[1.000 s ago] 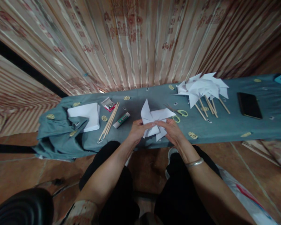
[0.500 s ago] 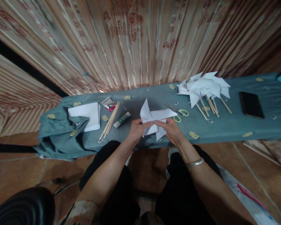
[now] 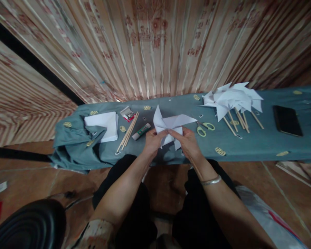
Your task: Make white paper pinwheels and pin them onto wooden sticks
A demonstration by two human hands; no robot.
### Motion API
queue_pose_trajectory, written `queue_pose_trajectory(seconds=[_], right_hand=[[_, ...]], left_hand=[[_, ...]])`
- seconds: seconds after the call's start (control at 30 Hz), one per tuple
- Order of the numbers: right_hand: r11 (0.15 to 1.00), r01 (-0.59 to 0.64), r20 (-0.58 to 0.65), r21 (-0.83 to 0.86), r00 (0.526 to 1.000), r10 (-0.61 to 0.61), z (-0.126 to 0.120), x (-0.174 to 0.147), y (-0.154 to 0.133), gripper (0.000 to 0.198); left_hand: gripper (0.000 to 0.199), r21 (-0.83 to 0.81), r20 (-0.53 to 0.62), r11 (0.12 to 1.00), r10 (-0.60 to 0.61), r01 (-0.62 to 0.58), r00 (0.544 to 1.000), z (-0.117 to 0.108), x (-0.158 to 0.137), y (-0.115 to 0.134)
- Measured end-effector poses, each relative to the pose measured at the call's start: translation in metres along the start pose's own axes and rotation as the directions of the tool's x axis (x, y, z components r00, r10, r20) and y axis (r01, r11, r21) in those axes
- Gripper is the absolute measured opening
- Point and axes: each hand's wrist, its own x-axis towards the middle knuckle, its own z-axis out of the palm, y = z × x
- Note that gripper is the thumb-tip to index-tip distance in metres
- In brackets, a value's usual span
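A white paper pinwheel (image 3: 171, 122) without a stick is held above the cloth-covered table, its blades folded in. My left hand (image 3: 153, 141) grips its left side, thumb pressed near the centre. From the right, my right hand (image 3: 188, 141) closes on it too, and both thumbs meet at the middle. To the left lie a glue stick (image 3: 141, 131), several wooden sticks (image 3: 128, 131) and a small packet of pins (image 3: 128, 114). Scissors with pale green handles (image 3: 205, 128) rest just right of the pinwheel. What is under the thumbs is hidden.
Finished pinwheels on sticks (image 3: 235, 100) lie heaped at the right, beside a black phone (image 3: 287, 120). A stack of white paper (image 3: 110, 126) sits at the left, partly under bunched cloth. A curtain (image 3: 145, 52) hangs behind the table; a black stool (image 3: 28, 224) stands lower left.
The view has shifted, so the table things appear farther right. Both hands still hold the pinwheel, with their thumbs pressed together at its centre.
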Motion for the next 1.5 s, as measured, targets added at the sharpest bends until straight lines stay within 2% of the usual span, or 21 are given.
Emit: queue_pose_trajectory(seconds=[0.13,0.3,0.47,0.6,0.77,0.83,0.93,1.03,1.13,1.27,1.37,1.5], right_hand=[[0.999,0.042,0.057,0.017,0.997,-0.043,0.012,-0.005,-0.004,0.031],[1.0,0.017,0.12,0.006,0.993,-0.018,0.019,-0.008,-0.007,0.044],[0.998,0.056,0.006,0.033,0.998,-0.057,0.016,0.003,-0.007,0.049],[0.997,0.069,-0.021,-0.04,0.997,-0.07,0.014,0.01,-0.007,0.044],[0.985,0.101,0.072,-0.142,0.993,-0.092,0.018,0.013,-0.003,0.037],[0.975,0.121,0.109,-0.188,0.989,-0.101,0.021,0.016,0.001,0.035],[0.956,0.151,0.15,-0.252,0.982,-0.116,0.025,0.022,0.007,0.034],[0.927,0.193,0.189,-0.32,0.972,-0.137,0.03,0.028,0.013,0.032],[0.864,0.253,0.231,-0.434,0.959,-0.165,0.035,0.032,0.018,0.028],[0.72,0.347,0.295,-0.601,0.934,-0.203,0.044,0.03,0.025,0.025],[0.592,0.432,0.372,-0.68,0.899,-0.23,0.052,0.023,0.029,0.024],[0.457,0.545,0.469,-0.703,0.838,-0.279,0.057,0.016,0.031,0.025]], left_hand=[[0.036,-0.094,-0.006,0.996,-0.009,0.009,1.0,-0.009,-0.003,0.008],[0.041,-0.176,-0.026,0.984,-0.013,0.008,1.0,-0.02,-0.007,0.015],[0.044,-0.249,-0.087,0.968,0.021,-0.042,0.996,-0.036,-0.01,0.027],[0.042,-0.307,-0.134,0.945,0.069,-0.108,0.989,-0.053,-0.012,0.053],[0.031,-0.34,-0.151,0.901,0.232,-0.271,0.961,-0.069,-0.004,0.103],[0.022,-0.331,-0.21,0.886,0.268,-0.326,0.94,-0.074,0.004,0.119],[0.015,-0.347,-0.25,0.867,0.282,-0.358,0.926,-0.08,0.018,0.133],[0.013,-0.344,-0.262,0.866,0.281,-0.362,0.923,-0.084,0.03,0.135],[0.013,-0.336,-0.275,0.862,0.296,-0.379,0.915,-0.088,0.035,0.132],[0.011,-0.339,-0.306,0.845,0.316,-0.413,0.898,-0.096,0.035,0.132],[0.011,-0.34,-0.346,0.842,0.301,-0.418,0.889,-0.105,0.032,0.135],[0.013,-0.308,-0.385,0.865,0.268,-0.396,0.883,-0.121,0.026,0.137]])
